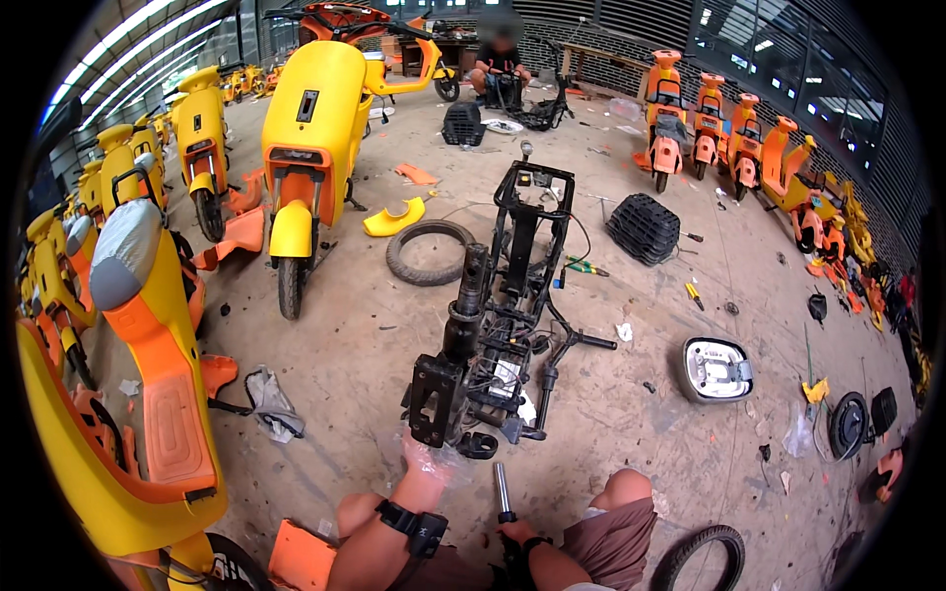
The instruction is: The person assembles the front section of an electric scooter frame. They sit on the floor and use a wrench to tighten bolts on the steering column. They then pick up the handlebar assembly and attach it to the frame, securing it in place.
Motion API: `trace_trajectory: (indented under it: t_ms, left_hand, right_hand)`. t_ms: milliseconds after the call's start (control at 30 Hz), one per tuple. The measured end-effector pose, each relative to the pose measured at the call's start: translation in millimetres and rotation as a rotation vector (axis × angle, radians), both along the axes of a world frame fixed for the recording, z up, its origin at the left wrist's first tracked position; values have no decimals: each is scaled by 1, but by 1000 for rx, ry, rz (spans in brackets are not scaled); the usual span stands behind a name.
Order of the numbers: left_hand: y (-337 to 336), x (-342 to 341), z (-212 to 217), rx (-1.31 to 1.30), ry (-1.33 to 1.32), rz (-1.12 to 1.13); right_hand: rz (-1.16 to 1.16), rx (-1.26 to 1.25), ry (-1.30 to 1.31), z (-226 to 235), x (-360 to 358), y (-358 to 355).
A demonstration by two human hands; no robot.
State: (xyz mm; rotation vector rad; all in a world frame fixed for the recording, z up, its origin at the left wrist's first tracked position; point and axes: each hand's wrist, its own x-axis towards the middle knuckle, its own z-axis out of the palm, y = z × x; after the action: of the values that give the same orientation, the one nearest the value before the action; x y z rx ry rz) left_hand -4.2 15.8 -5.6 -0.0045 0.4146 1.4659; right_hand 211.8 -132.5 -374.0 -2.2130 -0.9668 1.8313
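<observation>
Left hand [426, 459] lay inside a clear plastic glove, set against the lower end of the stripped black metal scooter frame [498, 315], which lay lengthwise on the grey concrete floor [631, 433] straight ahead of the knees. Fingers blurred under the plastic — could not tell whether that grip was spread or pressed together. Right hand [512, 535] was mostly cut off by the lower edge and hidden by a dark wrist strap; its grip was closed about the base of a short silver metal rod [502, 490] standing upright, tip pointing toward the frame. Small black ring-shaped part [477, 445] on the floor just beside the left hand; kind unclear.

Black ribbed plastic basket [643, 228] lay on its side to the right of the frame — contents not visible. White oval headlight housing [716, 368] faced open side up, pale fittings inside, detail too small. Loose black rubber tyre [430, 252] lay left of the frame. Yellow and orange scooter [310, 138] stood beyond it; another at the left rim, bent by the lens. A seated person at the far end.
</observation>
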Motion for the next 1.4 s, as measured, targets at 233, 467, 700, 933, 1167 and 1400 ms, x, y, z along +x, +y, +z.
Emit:
trace_trajectory:
  t_ms: [233, 467, 700, 933, 1167, 1400]
  left_hand:
    - [1, -6, 18, 149, 9, -10]
    - [3, -6, -6, 31, 58, 0]
    - [9, -4, -18, -113, -69, -17]
    - [10, -7, -24, -139, -1, -13]
    - [-6, 4, 32, -169, 17, 25]
    - [-10, 3, 32, -131, 1, -34]
  right_hand:
    - [52, 123, -27, 29, -13, 9]
    - [-195, 289, 321, 116, -33, 23]
    - [-121, 556, 297, 154, -56, 35]
    - [-149, 604, 319, 169, -74, 42]
    - [-102, 603, 282, 173, -72, 37]
    - [-82, 658, 260, 159, -78, 35]
